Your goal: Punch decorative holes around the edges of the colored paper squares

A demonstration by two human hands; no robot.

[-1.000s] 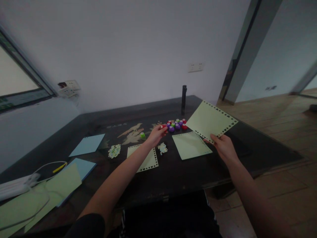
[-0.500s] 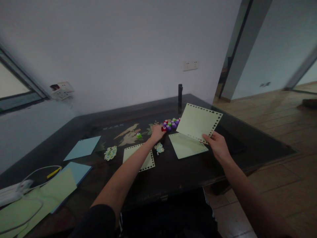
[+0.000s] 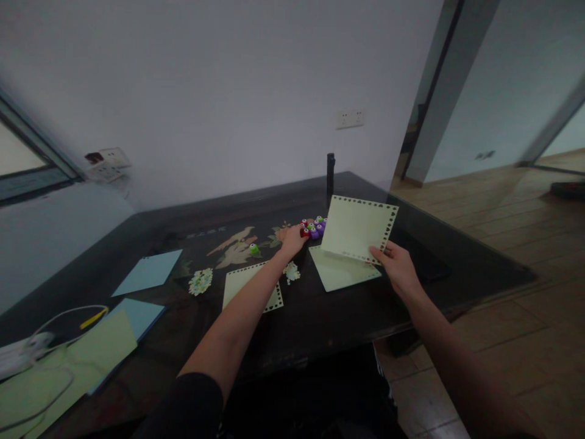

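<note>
My right hand (image 3: 393, 262) grips the lower right corner of a pale green sheet (image 3: 359, 225) with a row of punched shapes along two edges. That sheet is held up above a second pale sheet (image 3: 340, 271) lying on the table. My left hand (image 3: 292, 238) reaches to the left side of a cluster of small red, purple and green round pieces (image 3: 315, 228); what its fingers hold, if anything, is too small to tell. Under my left forearm lies another punched sheet (image 3: 240, 280). A single green piece (image 3: 255, 249) stands left of my left hand.
Paper scraps (image 3: 201, 281) and a smaller scrap pile (image 3: 291, 272) lie on the dark table (image 3: 320, 323). Blue sheets (image 3: 148, 272), green sheets (image 3: 100, 347), a yellow cutter (image 3: 94, 318) and a white cable are at left. A black upright object (image 3: 330, 177) stands at the back.
My left hand has moved slightly right against the round pieces. The sheet in my right hand has tilted and shifted a little left. The whole view has shifted slightly.
</note>
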